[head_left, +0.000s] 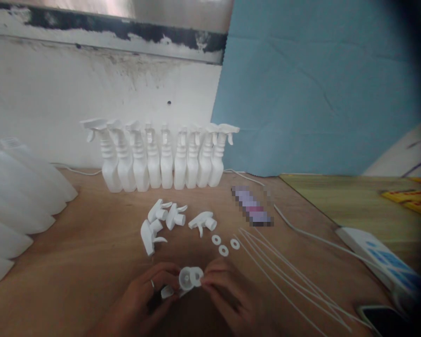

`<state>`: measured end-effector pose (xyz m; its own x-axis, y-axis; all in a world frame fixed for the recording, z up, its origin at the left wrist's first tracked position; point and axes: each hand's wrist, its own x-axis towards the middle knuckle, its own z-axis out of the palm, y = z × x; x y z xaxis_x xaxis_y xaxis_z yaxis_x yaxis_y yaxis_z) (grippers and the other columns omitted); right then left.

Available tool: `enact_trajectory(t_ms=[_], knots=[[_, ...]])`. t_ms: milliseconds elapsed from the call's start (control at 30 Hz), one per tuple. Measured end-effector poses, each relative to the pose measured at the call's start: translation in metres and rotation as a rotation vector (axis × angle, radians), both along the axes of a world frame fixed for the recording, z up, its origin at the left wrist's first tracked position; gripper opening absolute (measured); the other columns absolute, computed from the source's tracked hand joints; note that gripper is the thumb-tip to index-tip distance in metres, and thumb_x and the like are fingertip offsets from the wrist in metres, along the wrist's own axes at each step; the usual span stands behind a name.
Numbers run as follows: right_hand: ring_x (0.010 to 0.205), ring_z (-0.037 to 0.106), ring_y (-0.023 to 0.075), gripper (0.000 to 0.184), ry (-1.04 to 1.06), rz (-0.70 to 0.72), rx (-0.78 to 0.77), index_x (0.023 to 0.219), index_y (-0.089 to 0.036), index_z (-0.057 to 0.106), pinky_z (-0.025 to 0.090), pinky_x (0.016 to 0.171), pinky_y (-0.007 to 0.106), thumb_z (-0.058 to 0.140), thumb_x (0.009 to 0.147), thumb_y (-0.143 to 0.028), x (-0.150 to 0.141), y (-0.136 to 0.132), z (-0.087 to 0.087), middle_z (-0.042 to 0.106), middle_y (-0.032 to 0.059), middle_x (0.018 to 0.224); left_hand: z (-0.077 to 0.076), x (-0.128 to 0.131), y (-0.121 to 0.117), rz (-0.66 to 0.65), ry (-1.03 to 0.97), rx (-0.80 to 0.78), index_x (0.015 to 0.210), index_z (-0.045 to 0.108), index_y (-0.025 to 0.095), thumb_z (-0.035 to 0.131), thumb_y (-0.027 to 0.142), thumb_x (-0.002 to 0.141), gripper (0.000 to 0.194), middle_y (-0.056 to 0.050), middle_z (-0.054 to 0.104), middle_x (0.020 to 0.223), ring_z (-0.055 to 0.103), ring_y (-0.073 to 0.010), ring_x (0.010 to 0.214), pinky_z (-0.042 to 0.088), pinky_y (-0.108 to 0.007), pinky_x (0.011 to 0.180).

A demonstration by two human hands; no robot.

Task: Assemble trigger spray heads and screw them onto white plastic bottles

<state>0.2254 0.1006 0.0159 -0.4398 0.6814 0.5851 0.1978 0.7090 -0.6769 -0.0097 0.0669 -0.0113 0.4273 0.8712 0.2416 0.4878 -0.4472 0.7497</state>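
Note:
My left hand (149, 290), with a ring on one finger, is closed around a white trigger spray head (185, 280). The open round collar of that head faces up towards me. Between the fingertips of my right hand (231, 292) is a white washer (198, 276), held at the collar's right edge and overlapping it in view. Whether the two touch, I cannot tell. Just beyond my right hand lie three loose washers (223, 251). Several spray heads (176, 216) rest on the wooden table farther back. Thin white dip tubes (266, 262) are spread to the right of my right hand.
White spray bottles (166, 164) with trigger heads stand in a row along the wall. Several bottles (17, 201) without heads stand at the left. A blurred-out phone-like object (251, 206), a white cable (301, 231) and a blue-and-white box (379, 257) are on the right.

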Motion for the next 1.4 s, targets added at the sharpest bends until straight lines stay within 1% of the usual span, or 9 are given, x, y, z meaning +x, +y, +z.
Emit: enact_trajectory(t_ms=[167, 333, 467, 600, 733, 967, 1133, 1233, 1400], knots=[[0.084, 0.065, 0.0143, 0.020, -0.058, 0.089, -0.061, 0.099, -0.022, 0.066, 0.053, 0.077, 0.022, 0.059, 0.087, -0.007, -0.004, -0.002, -0.005, 0.066, 0.0034, 0.090, 0.002, 0.003, -0.003, -0.042, 0.016, 0.040, 0.108, 0.055, 0.025, 0.050, 0.016, 0.093, 0.019, -0.005, 0.063, 0.122, 0.063, -0.0123, 0.109, 0.050, -0.019, 0.093], [0.092, 0.064, 0.0156, 0.027, -0.131, 0.126, -0.029, 0.106, -0.024, 0.063, 0.053, 0.083, 0.023, 0.058, 0.085, -0.008, -0.002, -0.002, -0.010, 0.064, 0.0047, 0.100, 0.005, 0.002, -0.005, 0.031, 0.054, 0.041, 0.122, 0.047, 0.029, 0.051, 0.019, 0.093, 0.031, -0.002, 0.068, 0.116, 0.067, -0.0120, 0.102, 0.053, -0.018, 0.089], [0.097, 0.063, 0.0164, 0.033, -0.193, 0.101, -0.021, 0.110, -0.025, 0.059, 0.052, 0.087, 0.023, 0.059, 0.081, -0.008, -0.001, -0.003, -0.015, 0.062, 0.0047, 0.105, 0.009, 0.002, -0.007, 0.038, 0.208, 0.280, 0.129, 0.042, 0.027, 0.060, 0.023, 0.088, 0.045, -0.004, 0.067, 0.118, 0.066, -0.0161, 0.106, 0.054, -0.024, 0.092], [0.098, 0.062, 0.0195, 0.032, -0.312, 0.012, 0.052, 0.112, -0.023, 0.058, 0.053, 0.088, 0.027, 0.062, 0.083, -0.012, -0.003, -0.004, -0.020, 0.062, 0.0064, 0.109, 0.013, 0.010, -0.005, -0.002, 0.349, 0.424, 0.120, 0.049, 0.023, 0.068, 0.027, 0.083, 0.042, -0.009, 0.067, 0.114, 0.066, -0.0228, 0.099, 0.058, -0.034, 0.085], [0.096, 0.062, 0.0222, 0.022, -0.402, -0.025, 0.185, 0.112, -0.020, 0.060, 0.053, 0.087, 0.034, 0.054, 0.091, -0.014, -0.006, -0.004, -0.018, 0.064, 0.0087, 0.108, 0.012, 0.020, -0.001, 0.003, 0.388, 0.426, 0.118, 0.052, 0.020, 0.065, 0.022, 0.084, 0.036, -0.009, 0.067, 0.105, 0.065, -0.0245, 0.091, 0.059, -0.038, 0.077], [0.088, 0.063, 0.0209, 0.016, -0.457, -0.070, 0.282, 0.104, -0.018, 0.064, 0.054, 0.082, 0.034, 0.050, 0.095, -0.019, -0.009, -0.002, -0.012, 0.067, 0.0087, 0.098, 0.008, 0.022, 0.001, -0.009, 0.309, 0.387, 0.134, 0.045, 0.024, 0.052, 0.014, 0.092, 0.044, -0.006, 0.068, 0.106, 0.066, -0.0182, 0.093, 0.057, -0.029, 0.080], [0.102, 0.062, 0.0294, 0.026, -0.545, -0.164, 0.360, 0.114, -0.017, 0.061, 0.053, 0.088, 0.045, 0.055, 0.090, -0.021, -0.009, -0.005, -0.013, 0.067, 0.0141, 0.116, 0.011, 0.020, 0.001, -0.050, 0.234, 0.409, 0.142, 0.037, 0.022, 0.046, 0.016, 0.096, 0.047, -0.009, 0.066, 0.116, 0.066, -0.0155, 0.102, 0.056, -0.024, 0.087], [0.112, 0.058, 0.0299, 0.034, -0.547, -0.133, 0.287, 0.118, -0.015, 0.058, 0.050, 0.095, 0.047, 0.054, 0.085, -0.012, -0.009, -0.007, -0.014, 0.062, 0.0150, 0.126, 0.011, 0.018, 0.001, -0.061, 0.224, 0.417, 0.144, 0.035, 0.022, 0.044, 0.016, 0.097, 0.048, -0.010, 0.065, 0.119, 0.064, -0.0149, 0.108, 0.054, -0.023, 0.092], [0.122, 0.051, 0.0278, 0.059, -0.473, 0.054, 0.128, 0.130, -0.015, 0.048, 0.047, 0.102, 0.042, 0.056, 0.073, -0.009, -0.007, -0.005, -0.017, 0.054, 0.0145, 0.135, 0.011, 0.016, 0.000, -0.092, 0.233, 0.355, 0.145, 0.033, 0.021, 0.045, 0.016, 0.096, 0.051, -0.012, 0.062, 0.126, 0.061, -0.0155, 0.115, 0.052, -0.024, 0.096]])
